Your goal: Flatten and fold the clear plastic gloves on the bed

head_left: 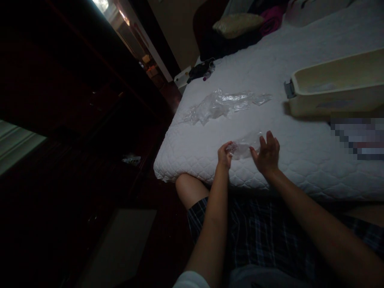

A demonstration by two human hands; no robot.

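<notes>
A clear plastic bag stretches between my two hands, just over the near side of the white quilted mattress. My left hand has its fingers closed on the bag's left end. On the other side, my right hand has thumb and fingers apart, with the bag's right end by the thumb and fingertips. Whether the right fingers grip the film is hard to see in the dim light. Beyond the hands lies a crumpled spread of clear plastic wrappers.
A cream plastic bin with a grey latch sits on the right of the mattress. A pillow, a magenta roll and dark cloth are at the back. Dark cords lie at the far left corner. Dark furniture stands left.
</notes>
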